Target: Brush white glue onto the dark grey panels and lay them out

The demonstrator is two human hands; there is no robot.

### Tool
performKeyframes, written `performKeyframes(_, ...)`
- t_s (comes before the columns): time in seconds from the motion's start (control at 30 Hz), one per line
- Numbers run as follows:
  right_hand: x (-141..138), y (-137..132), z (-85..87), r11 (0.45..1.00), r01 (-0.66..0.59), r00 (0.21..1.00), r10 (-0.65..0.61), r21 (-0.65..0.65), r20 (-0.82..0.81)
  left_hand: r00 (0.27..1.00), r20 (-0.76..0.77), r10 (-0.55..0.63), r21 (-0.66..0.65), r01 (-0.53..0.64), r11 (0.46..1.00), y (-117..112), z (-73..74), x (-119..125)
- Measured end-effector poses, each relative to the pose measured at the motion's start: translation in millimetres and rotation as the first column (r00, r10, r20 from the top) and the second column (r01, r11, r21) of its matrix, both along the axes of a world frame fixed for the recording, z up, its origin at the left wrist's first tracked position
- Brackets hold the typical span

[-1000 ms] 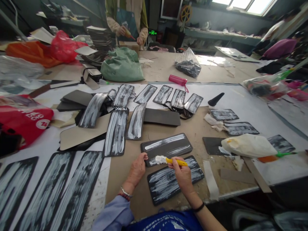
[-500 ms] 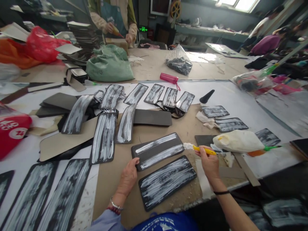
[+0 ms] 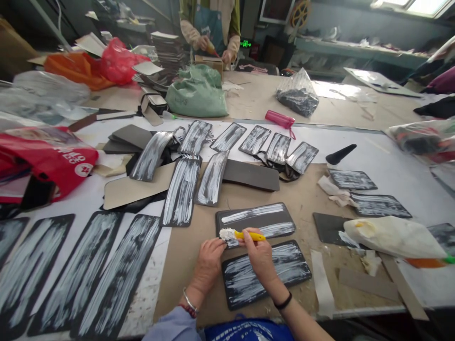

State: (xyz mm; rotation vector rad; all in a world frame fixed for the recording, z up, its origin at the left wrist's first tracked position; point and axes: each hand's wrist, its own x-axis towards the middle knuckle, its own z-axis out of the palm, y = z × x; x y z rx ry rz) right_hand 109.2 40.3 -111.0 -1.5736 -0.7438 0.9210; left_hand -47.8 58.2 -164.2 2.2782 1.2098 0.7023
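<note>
My right hand is closed round the yellow handle of a glue brush. White paste covers its bristles, which touch the near left part of a dark rectangular panel. Along that panel's long sides run two white streaks, with a bare dark strip between them. My left hand grips the panel's near left corner, its fingertips at the edge. Closer to me, partly under my right forearm, lies another dark panel streaked white nearly all over.
Several white-streaked panels lie at the left and back. A white glue bag rests on a dark panel at the right. Beyond are a pink pouch and a green sack. Across the table stands a person holding a bottle.
My right hand has drawn the brush from beyond the panel's right end leftward to its near left corner. My left hand stays at that corner. The view has turned left.
</note>
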Motion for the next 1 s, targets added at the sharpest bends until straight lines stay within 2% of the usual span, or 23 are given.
performKeyframes(0.07, 6.8, -1.3, -5.5, 1.0, 0.016, 0.999, -0.016, -0.012, 0.033, 0.997, -0.078, -0.017, 0.051, 0.021, 0.998, -3.3, 0.3, 0.0)
performKeyframes(0.13, 27.8, -3.9, -7.6, 0.998, 0.061, 0.992, -0.059, -0.012, 0.11, 0.992, -0.127, -0.016, 0.099, 0.029, 0.995, -6.2, 0.9, 0.7)
performKeyframes(0.33, 140.5, -16.1, -2.7, 0.956, 0.29, 0.896, -0.253, -0.049, 0.366, 0.984, -0.173, 0.043, 0.184, -0.01, 0.983, -12.1, -4.4, 5.5)
performKeyframes(0.4, 168.8, -21.4, 1.2, 0.934, 0.353, 0.854, -0.299, -0.051, 0.426, 0.985, -0.159, 0.07, 0.194, -0.038, 0.98, -13.4, -7.4, 8.6)
performKeyframes(0.5, 186.6, -27.2, 7.6, 0.923, 0.382, 0.816, -0.32, -0.034, 0.482, 0.99, -0.064, 0.129, 0.158, -0.118, 0.98, -16.1, -9.4, 16.3)
performKeyframes(0.6, 185.4, -29.7, 9.6, 0.934, 0.357, 0.807, -0.314, 0.01, 0.501, 0.955, 0.096, 0.279, -0.027, -0.278, 0.96, -19.0, -6.3, 26.5)
performKeyframes(0.63, 183.8, -30.2, 8.7, 0.939, 0.344, 0.801, -0.308, 0.026, 0.514, 0.925, 0.13, 0.358, -0.123, -0.343, 0.931, -19.5, -4.2, 29.9)
performKeyframes(0.7, 180.7, -31.0, 5.1, 0.949, 0.31, 0.777, -0.283, 0.05, 0.562, 0.85, 0.146, 0.507, -0.309, -0.448, 0.839, -19.0, 0.7, 35.9)
performKeyframes(0.77, 176.8, -32.3, 1.3, 0.963, 0.258, 0.722, -0.247, 0.079, 0.646, 0.786, 0.135, 0.603, -0.455, -0.491, 0.743, -16.1, 5.4, 40.2)
performKeyframes(0.87, 165.8, -35.6, 0.4, 0.984, 0.121, 0.638, -0.179, 0.133, 0.749, 0.721, 0.137, 0.68, -0.63, -0.466, 0.621, -8.7, 10.2, 44.2)
performKeyframes(0.93, 156.7, -38.4, 3.5, 0.989, 0.024, 0.638, -0.127, 0.146, 0.76, 0.692, 0.133, 0.709, -0.721, -0.424, 0.549, -3.7, 12.9, 46.5)
performKeyframes(1.0, 151.3, -39.9, 6.4, 0.987, -0.052, 0.656, -0.08, 0.151, 0.751, 0.679, 0.131, 0.722, -0.77, -0.389, 0.505, -0.1, 16.4, 48.9)
